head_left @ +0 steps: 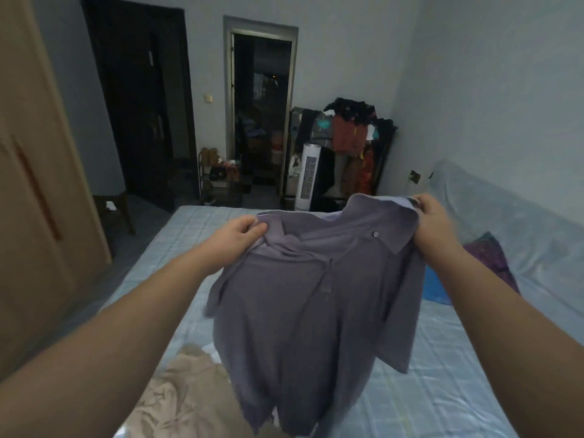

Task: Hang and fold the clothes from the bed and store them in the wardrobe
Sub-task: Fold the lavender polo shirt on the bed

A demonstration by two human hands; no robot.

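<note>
The left grip (245, 230) and the right grip (433, 216) each pinch a shoulder of the purple shirt (316, 298), which hangs in the air over the bed (442, 390). If one pinch slips, the shirt may drop crooked onto the tan clothes (189, 403) and get wrinkly.

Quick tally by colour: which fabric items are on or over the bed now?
Grey polo shirt, held up: 1
Beige garment: 1
Purple patterned cloth: 1
Blue item: 1
Total: 4
White bits beneath the shirt: cannot tell.
</note>
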